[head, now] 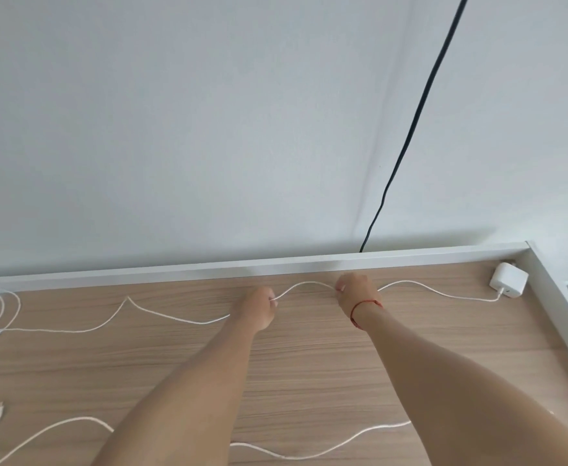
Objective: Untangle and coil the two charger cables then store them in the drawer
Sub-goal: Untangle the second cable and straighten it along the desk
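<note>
1. Risk: if the far cable (175,318) is pulled hard, the plug (508,280) right of the grip could be dragged along or off the desk (309,364).
2. Risk: the near cable (309,455), lying under the forearms, could be snagged.
3. Left hand (259,306) and right hand (356,294) are stretched forward, both pinched on the far cable, a slack arc between them.
4. No drawer is seen.

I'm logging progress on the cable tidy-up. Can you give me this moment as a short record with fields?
surface: wooden table with white raised edge
far cable: stretched out along the back, plugged into white charger block at right
near cable: loose and wavy along the front, uncoiled
left hand: pinching far cable
right hand: pinching far cable
tangle: none visible
drawer: not in view
</note>
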Tool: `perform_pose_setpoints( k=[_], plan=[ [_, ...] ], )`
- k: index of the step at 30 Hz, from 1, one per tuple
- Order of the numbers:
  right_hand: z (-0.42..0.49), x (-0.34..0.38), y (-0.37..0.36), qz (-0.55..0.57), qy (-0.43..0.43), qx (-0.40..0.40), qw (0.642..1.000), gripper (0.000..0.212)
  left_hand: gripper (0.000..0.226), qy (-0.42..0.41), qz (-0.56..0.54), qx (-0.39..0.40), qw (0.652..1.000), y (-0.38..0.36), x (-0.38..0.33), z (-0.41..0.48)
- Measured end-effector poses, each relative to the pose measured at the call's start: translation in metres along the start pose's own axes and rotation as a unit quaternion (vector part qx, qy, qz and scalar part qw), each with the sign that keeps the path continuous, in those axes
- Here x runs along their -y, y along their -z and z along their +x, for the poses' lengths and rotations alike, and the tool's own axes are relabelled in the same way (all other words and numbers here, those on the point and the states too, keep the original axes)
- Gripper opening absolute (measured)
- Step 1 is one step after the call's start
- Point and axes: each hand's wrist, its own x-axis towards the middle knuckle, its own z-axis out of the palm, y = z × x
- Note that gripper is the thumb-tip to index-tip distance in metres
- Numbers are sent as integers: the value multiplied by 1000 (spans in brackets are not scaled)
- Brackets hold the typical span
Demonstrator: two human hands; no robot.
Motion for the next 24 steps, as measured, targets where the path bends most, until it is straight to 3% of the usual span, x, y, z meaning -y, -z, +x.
perform_pose_setpoints(
  k=[10,20,24],
  plan=[
    [-8,4,-14,13,48,23,999,45,29,14,-35,-50,998,-10,10,-3],
    [-29,6,-4,47,21,38,998,31,41,18,-16,-60,998,6,3,-24],
    [-50,11,8,70,10,37,997,46,41,6,6,-50,999,22,-4,-46]
  ],
)
